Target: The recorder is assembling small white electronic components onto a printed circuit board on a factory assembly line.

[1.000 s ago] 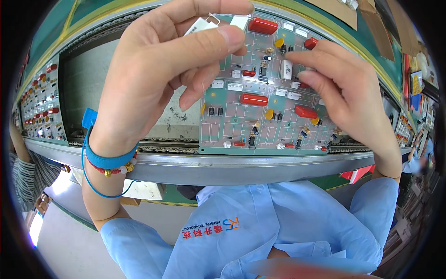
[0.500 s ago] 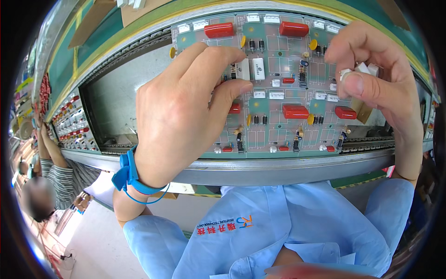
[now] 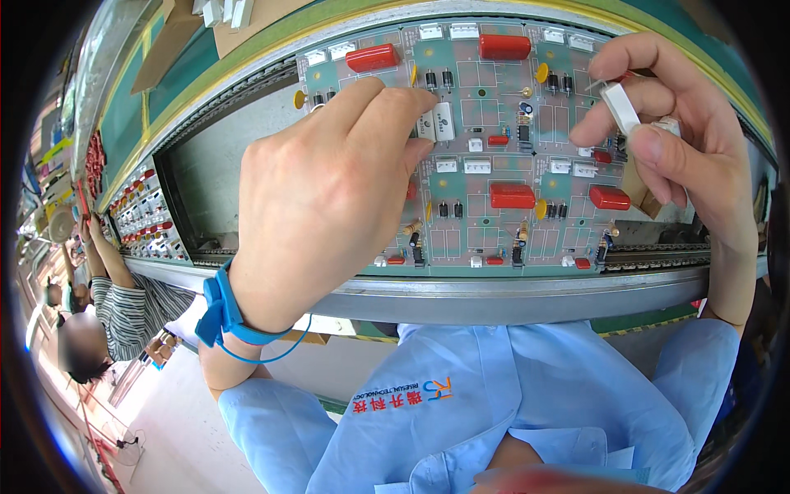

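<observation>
My left hand (image 3: pixel 329 177), with a blue wrist strap (image 3: pixel 226 309), reaches over the upper row of a circuit board panel (image 3: pixel 461 272). Its thumb and forefinger close on the two ends of a white ceramic resistor (image 3: pixel 425 125) that sits on the board. Right beside that one stands a second white ceramic resistor (image 3: pixel 444 122). Above the panel's right side, my right hand (image 3: pixel 687 136) holds a white block-shaped resistor (image 3: pixel 620 108) with thin leads between thumb and fingers. At least one more white piece (image 3: pixel 668 125) is partly hidden against its palm.
The panel carries red capacitors (image 3: pixel 504 47), yellow discs (image 3: pixel 541 72) and white connectors. It rests on a conveyor with a metal front rail (image 3: pixel 510 300). Another populated board (image 3: pixel 148 218) lies further left. A cardboard box (image 3: pixel 169 45) stands behind; a co-worker in a striped sleeve (image 3: pixel 119 313) is at left.
In my right hand, one white resistor has turned outward from the bunch and now points up-left. The panel appears slightly further left in view. My left fingers remain at the same resistor.
</observation>
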`<action>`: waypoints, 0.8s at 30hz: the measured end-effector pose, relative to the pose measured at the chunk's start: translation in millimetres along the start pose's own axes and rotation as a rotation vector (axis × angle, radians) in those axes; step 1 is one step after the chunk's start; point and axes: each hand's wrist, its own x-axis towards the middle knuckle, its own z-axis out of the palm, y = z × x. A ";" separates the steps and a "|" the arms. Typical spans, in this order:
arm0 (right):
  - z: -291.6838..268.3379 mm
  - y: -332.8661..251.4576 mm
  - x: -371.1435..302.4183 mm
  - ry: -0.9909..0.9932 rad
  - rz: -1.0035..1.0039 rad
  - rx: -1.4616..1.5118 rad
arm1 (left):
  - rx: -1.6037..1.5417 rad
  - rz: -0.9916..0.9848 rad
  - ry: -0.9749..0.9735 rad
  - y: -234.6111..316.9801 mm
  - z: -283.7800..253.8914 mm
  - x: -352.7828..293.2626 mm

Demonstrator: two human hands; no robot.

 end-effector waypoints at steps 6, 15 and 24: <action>18.8 13.4 2.6 0.113 -0.141 -0.137 | -0.911 -0.390 -0.038 -14.4 -15.1 2.5; 38.5 17.1 5.5 0.337 -0.537 -0.978 | -1.585 -0.434 -0.110 -41.3 -7.6 -12.8; 39.3 5.1 5.0 0.297 -0.489 -1.113 | -1.706 -0.438 -0.074 -49.2 -4.7 -22.9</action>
